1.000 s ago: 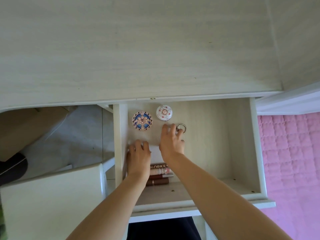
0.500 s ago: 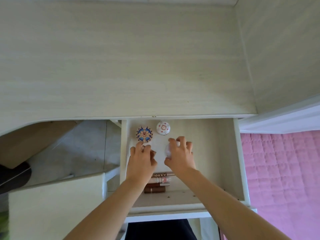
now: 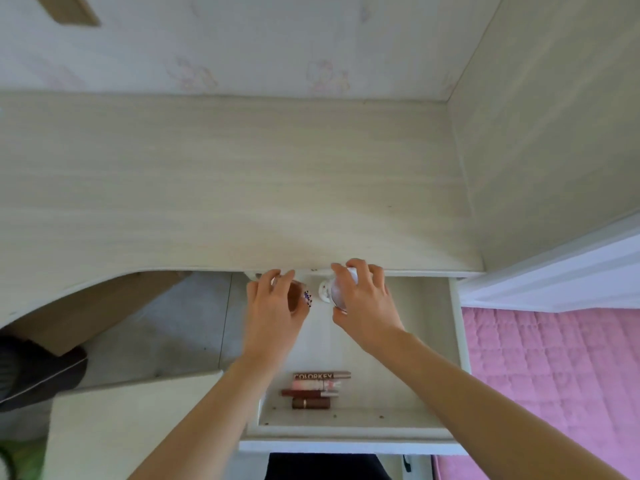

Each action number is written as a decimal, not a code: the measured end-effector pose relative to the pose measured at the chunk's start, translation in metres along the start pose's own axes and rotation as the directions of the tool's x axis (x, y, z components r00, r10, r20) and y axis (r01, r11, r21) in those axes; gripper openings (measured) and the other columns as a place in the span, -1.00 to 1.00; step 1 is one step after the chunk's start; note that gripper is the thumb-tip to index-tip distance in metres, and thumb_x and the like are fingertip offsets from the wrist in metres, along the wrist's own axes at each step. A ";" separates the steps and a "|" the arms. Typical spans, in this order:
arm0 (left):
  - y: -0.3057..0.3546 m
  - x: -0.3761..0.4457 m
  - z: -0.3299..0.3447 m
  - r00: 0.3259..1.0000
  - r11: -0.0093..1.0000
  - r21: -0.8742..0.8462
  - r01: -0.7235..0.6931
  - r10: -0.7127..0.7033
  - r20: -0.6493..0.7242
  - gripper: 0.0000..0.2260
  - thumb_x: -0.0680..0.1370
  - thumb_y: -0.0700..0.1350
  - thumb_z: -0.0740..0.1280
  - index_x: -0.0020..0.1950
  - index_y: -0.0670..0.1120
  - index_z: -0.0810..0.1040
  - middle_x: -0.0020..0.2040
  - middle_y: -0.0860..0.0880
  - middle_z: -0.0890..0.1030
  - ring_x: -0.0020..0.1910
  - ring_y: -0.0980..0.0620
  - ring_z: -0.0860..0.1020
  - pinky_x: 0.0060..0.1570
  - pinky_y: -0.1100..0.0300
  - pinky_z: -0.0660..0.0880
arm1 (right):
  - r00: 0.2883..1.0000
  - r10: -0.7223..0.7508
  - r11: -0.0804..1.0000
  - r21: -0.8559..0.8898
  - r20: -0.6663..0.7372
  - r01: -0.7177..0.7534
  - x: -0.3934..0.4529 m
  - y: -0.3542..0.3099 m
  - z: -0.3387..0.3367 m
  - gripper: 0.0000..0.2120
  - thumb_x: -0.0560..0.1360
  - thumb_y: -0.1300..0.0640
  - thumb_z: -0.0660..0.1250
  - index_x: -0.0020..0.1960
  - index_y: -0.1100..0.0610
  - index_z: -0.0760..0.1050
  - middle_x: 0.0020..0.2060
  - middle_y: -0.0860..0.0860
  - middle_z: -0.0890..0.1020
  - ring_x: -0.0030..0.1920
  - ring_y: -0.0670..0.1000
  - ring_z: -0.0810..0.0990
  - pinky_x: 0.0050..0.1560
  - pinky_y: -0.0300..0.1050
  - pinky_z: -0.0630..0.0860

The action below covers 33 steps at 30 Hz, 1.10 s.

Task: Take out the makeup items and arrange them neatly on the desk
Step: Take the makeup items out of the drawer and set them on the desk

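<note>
Both hands are at the back of the open drawer (image 3: 453,341), mid-frame, just under the counter (image 3: 242,188) edge. The left hand (image 3: 273,317) curls its fingers round a small brownish container (image 3: 294,298); the right hand (image 3: 363,299) wraps its fingers round a pale, translucent round jar (image 3: 341,289). The risk, as I judge it, is clipping the counter's front lip while lifting, since both items sit right below it; a knock could loosen either grip and drop a piece back into the drawer. A patterned round compact (image 3: 307,298) and a white floral one (image 3: 323,294) peek out between the hands. Four slim tubes (image 3: 317,389) lie stacked side by side at the lower middle of the drawer, untouched.
</note>
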<state>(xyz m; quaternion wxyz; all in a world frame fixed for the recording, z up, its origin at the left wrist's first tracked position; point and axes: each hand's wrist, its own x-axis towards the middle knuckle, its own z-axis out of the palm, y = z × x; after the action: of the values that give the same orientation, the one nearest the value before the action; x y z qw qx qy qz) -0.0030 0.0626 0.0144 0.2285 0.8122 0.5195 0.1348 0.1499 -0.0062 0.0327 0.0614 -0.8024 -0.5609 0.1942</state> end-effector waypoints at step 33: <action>-0.061 0.176 0.010 0.999 0.980 0.198 0.006 -0.017 0.050 -0.49 0.59 0.00 0.28 0.42 -0.29 0.34 0.44 -0.25 0.34 0.21 -0.32 0.40 0.17 -0.13 0.40 | 0.988 -0.135 0.978 -0.147 0.075 0.145 0.196 -0.039 0.006 -0.23 0.44 0.11 0.28 0.54 0.11 -0.02 0.49 0.04 0.08 0.48 0.16 0.01 0.37 0.07 0.23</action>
<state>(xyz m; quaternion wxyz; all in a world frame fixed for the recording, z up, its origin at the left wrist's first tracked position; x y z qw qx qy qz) 0.0285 0.2410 -0.0284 0.1608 0.8312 0.5289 0.0600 0.1707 0.1881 -0.0079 -0.0045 -0.7566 -0.6309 0.1717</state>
